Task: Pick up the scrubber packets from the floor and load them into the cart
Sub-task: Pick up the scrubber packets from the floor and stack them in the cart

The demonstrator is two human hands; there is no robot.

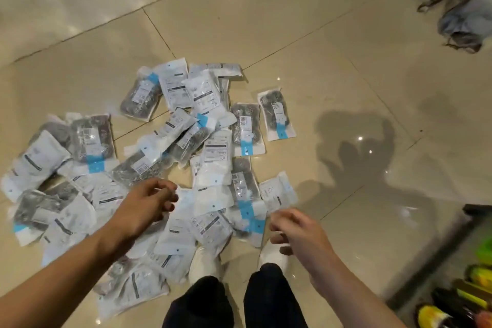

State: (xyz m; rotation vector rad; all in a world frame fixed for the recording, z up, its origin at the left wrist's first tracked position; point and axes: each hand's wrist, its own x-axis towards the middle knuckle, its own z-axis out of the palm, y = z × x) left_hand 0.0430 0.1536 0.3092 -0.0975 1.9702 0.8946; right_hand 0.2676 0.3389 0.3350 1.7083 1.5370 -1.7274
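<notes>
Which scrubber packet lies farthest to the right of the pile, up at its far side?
The packet at the pile's upper right edge: scrubber side up, blue band at its near end, flat on bare tile, beside a similar packet on its left.

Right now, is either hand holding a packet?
No: left hand and right hand hover empty above the packets on the floor.

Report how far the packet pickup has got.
Done: nothing the view proves; no cart is clearly in view. In hand: nothing, the left hand and right hand hover over the pile with loosely curled fingers, holding no packet. Left: the whole pile of scrubber packets on the tiled floor.
</notes>
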